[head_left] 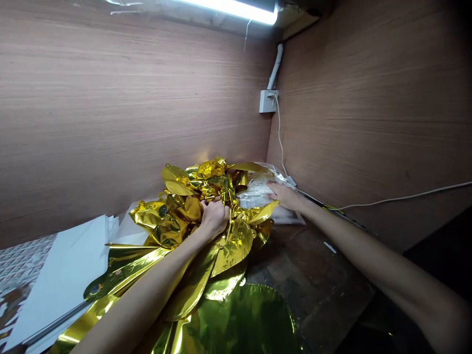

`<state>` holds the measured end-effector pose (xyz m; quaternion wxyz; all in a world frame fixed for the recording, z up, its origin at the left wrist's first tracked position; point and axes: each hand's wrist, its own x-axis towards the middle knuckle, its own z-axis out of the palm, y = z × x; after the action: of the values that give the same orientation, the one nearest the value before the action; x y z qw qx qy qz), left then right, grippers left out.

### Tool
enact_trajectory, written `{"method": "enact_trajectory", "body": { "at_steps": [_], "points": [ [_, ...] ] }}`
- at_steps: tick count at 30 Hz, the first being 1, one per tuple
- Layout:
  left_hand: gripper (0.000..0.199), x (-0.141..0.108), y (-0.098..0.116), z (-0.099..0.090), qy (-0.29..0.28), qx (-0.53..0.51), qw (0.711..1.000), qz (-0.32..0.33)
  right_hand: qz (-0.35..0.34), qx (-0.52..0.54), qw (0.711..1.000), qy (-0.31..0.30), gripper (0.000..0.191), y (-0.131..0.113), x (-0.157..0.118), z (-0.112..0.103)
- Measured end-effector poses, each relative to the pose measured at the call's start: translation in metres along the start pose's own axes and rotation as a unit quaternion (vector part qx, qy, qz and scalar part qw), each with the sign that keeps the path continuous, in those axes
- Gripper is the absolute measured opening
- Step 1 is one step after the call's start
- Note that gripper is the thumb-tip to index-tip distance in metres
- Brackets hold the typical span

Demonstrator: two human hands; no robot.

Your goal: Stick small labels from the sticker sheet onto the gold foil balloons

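Note:
A large heap of flat, shiny gold foil balloons (pixel 236 246) spreads over the table in front of me. My left hand (pixel 216 216) is sunk into the middle of the heap, its fingers closed round bunched gold foil. Farther right, my right hand (pixel 285 195) reaches to a stack of clear plastic bags (pixel 258 194) and touches its right side. The fingers of that hand look stretched out and apart, partly lost against the shiny plastic. Some foil overlaps the left edge of the bags.
White sheets (pixel 79 260) lie at the left. A wooden panel wall (pixel 129 113) stands behind, another at the right. In the corner hangs a white socket (pixel 268 101), its cable (pixel 280 142) running down behind the bags. A tube light (pixel 236 9) shines overhead. The dark tabletop (pixel 298 265) shows at right.

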<state>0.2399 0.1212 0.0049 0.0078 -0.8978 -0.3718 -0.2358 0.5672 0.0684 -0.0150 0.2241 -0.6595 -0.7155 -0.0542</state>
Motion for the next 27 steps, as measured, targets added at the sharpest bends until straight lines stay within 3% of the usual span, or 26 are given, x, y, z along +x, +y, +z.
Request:
{"method": "enact_trajectory", "body": {
  "at_steps": [6,10,13,17,21,25,27],
  "points": [
    [0.035,0.004,0.006,0.003,-0.012,-0.015,1.0,0.001,0.011,0.033,0.999,0.007,0.035,0.003,0.005,-0.028],
    [0.035,0.016,0.014,0.003,-0.039,-0.038,0.998,0.006,0.02,0.075,0.995,0.063,0.031,-0.031,0.009,-0.047],
    [0.032,0.028,0.018,-0.012,-0.091,-0.052,0.994,0.01,0.028,0.119,0.988,0.099,0.037,-0.065,0.014,-0.059],
    [0.023,0.034,0.023,-0.057,-0.181,-0.071,0.979,0.066,0.0,0.188,0.98,0.065,0.036,-0.104,0.02,-0.07],
    [0.021,0.021,0.037,-0.117,-0.214,-0.076,0.967,0.115,-0.067,0.251,0.965,-0.034,0.039,-0.131,0.011,-0.084],
    [0.023,-0.011,0.053,-0.172,-0.16,-0.028,0.982,0.097,-0.17,0.343,0.916,-0.121,0.067,-0.153,-0.022,-0.104],
    [0.027,-0.039,0.054,-0.193,-0.097,-0.032,0.99,0.099,-0.212,0.307,0.918,-0.136,0.087,-0.165,-0.039,-0.105]
  ]
}}
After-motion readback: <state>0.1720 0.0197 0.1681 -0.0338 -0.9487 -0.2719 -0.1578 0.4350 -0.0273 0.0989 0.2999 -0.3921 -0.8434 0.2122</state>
